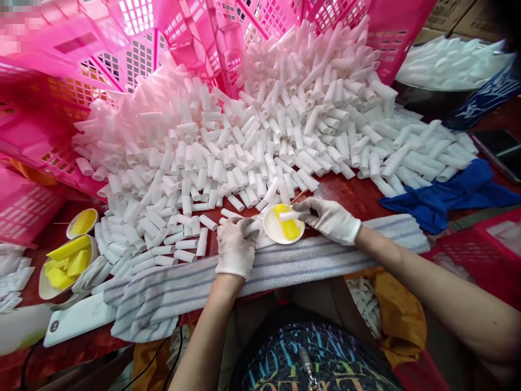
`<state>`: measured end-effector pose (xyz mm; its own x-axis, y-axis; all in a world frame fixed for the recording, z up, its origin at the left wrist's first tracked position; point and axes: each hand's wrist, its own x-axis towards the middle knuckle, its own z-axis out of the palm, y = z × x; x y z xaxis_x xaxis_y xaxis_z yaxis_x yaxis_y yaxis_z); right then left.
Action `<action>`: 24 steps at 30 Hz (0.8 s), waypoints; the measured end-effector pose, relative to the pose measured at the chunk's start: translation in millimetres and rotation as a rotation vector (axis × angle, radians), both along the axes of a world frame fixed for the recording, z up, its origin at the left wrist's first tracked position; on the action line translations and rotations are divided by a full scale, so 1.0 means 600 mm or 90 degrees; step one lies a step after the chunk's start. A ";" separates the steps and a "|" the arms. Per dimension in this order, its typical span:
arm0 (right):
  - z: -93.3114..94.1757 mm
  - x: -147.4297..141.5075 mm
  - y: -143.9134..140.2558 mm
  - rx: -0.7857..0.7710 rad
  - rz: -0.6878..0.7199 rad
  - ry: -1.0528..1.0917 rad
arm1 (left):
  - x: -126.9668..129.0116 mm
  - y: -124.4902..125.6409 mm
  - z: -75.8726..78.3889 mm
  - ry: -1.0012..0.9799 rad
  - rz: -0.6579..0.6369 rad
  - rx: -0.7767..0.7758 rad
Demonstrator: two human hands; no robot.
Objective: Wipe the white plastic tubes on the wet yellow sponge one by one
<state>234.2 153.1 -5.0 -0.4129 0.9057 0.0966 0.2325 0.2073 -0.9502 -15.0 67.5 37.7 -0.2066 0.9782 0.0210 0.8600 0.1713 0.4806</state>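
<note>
My left hand [236,247], in a white glove, is closed around a short white tube [253,228] at the left of a small white dish [269,229]. A yellow sponge-like block [291,230] lies in that dish. On the other side my gloved right hand [329,218] pinches another white tube [288,216], held over the yellow block. A thin stick [298,196] pokes up beside the right fingers; whether they hold it too I cannot tell. Beyond both hands spreads a large heap of white tubes [260,146].
Pink baskets [77,43] stand behind the heap. A striped towel [171,293] runs along the table's front edge. At left are a bowl of yellow pieces [45,290] and a white phone [79,321]; at right, a blue cloth [451,195] and a heaped bowl [419,96].
</note>
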 end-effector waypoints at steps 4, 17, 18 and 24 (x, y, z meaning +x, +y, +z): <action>-0.006 0.009 -0.018 0.043 0.011 0.007 | 0.002 0.006 0.008 0.046 -0.026 -0.078; -0.019 0.012 -0.046 0.083 -0.039 -0.050 | 0.002 0.004 0.018 -0.326 0.059 -0.044; -0.019 0.011 -0.049 0.094 -0.040 -0.050 | 0.003 0.003 0.016 -0.381 0.084 -0.051; -0.019 0.009 -0.060 0.100 -0.032 -0.059 | 0.000 -0.003 0.001 -0.669 0.132 -0.049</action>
<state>239.6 117.2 -16.2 -0.3817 0.9020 0.2016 0.3311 0.3370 -0.8814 -15.2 65.9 38.0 -0.2474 0.9134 -0.3233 -0.0271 0.3270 0.9446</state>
